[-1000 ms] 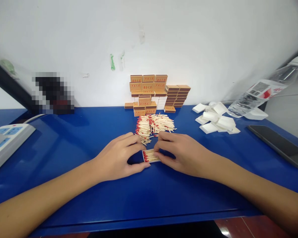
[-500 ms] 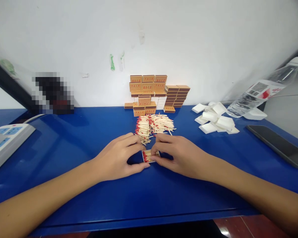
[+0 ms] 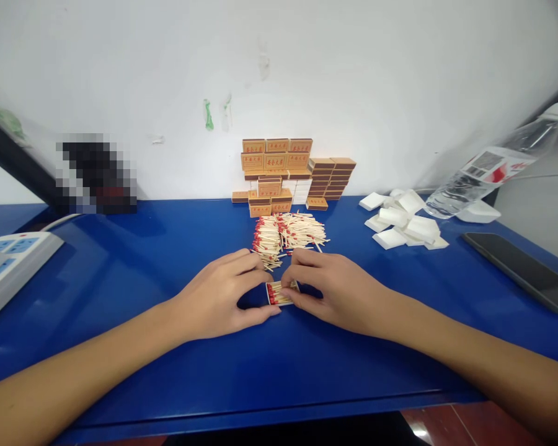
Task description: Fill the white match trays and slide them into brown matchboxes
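A small white matchbox tray (image 3: 279, 293) filled with red-tipped matches lies on the blue table (image 3: 167, 260) between my hands. My left hand (image 3: 221, 297) curls round its left end, thumb and fingers touching it. My right hand (image 3: 332, 288) pinches its right end, fingertips over the matches. Just beyond the hands lies a loose pile of matches (image 3: 286, 234).
Stacked orange matchboxes (image 3: 286, 173) stand against the white wall. Several empty white trays (image 3: 407, 226) lie at the right, beside a tilted plastic bottle (image 3: 488, 173) and a dark phone (image 3: 523, 269). A white power strip (image 3: 9, 260) sits at the left edge.
My right hand has slid left over the tray, covering more of the matches. The left hand has stayed put.
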The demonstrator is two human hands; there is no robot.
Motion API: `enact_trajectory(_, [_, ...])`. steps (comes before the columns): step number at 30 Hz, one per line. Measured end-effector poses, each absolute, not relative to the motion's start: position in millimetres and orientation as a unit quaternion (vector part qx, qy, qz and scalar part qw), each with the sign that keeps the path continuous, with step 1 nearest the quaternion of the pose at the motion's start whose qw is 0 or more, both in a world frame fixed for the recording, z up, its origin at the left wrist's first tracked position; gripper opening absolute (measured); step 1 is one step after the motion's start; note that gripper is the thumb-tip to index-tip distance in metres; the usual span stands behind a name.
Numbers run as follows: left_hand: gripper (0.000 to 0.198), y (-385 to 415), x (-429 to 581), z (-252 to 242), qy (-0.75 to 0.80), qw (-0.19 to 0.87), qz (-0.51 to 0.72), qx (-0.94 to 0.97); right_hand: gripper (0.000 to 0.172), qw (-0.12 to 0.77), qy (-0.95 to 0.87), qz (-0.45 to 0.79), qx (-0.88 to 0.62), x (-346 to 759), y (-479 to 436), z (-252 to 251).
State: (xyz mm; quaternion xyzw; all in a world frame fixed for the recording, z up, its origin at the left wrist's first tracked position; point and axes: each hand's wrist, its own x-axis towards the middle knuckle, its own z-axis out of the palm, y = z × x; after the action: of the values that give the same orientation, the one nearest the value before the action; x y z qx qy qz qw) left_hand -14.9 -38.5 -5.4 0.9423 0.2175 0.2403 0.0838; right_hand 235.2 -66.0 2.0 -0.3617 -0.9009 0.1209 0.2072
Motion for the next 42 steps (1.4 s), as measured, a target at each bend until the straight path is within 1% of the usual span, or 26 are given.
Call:
enact_trajectory(8, [0.030,-38.6,-15.6,-4.9,0.221,0.080,0.237,0.943,0.012,0.199,-0.895,0.090,-0.388,236.1,-65.5,1.3])
enact_trajectory(15, [0.031,-38.5,-16.1,-5.9,0.227,0.079,0.236,0.942,0.014,0.193,-0.907,0.092,-0.363,236.8,-66.6,3.5])
enact_trajectory(19, [0.029,-38.7,-15.8,-5.7,0.227,0.077,0.240,0.941,0.016,0.228,-0.904,0.050,-0.359,246.9,-58.5,12.6])
enact_trajectory(22, [0.027,-38.5,-16.4,-5.8,0.227,0.071,0.242,0.941,0.019,0.261,-0.878,-0.001,-0.402,267.6,-40.8,22.3])
enact_trajectory(23, [0.027,-38.4,-16.7,-5.9,0.228,0.070,0.241,0.941,0.020,0.255,-0.868,-0.019,-0.425,276.7,-33.4,25.2])
enact_trajectory(25, [0.029,-38.1,-17.3,-6.3,0.232,0.069,0.240,0.940,0.021,0.213,-0.857,-0.037,-0.469,296.9,-18.5,30.3])
enact_trajectory(28, [0.031,-38.0,-17.6,-6.6,0.238,0.068,0.236,0.940,0.024,0.133,-0.837,-0.027,-0.530,329.3,-1.8,38.0])
enact_trajectory(33, [0.035,-38.6,-17.8,-7.2,0.257,0.060,0.228,0.937,0.030,0.058,-0.762,-0.015,-0.644,378.2,4.1,55.1])
enact_trajectory(36, [0.034,-38.4,-17.7,-7.6,0.267,0.059,0.225,0.935,0.037,0.032,-0.743,0.003,-0.669,391.8,4.0,60.4])
enact_trajectory(42, [0.029,-37.3,-15.9,-4.9,0.262,0.061,0.249,0.930,0.031,-0.023,-0.731,0.039,-0.681,381.8,15.8,45.0])
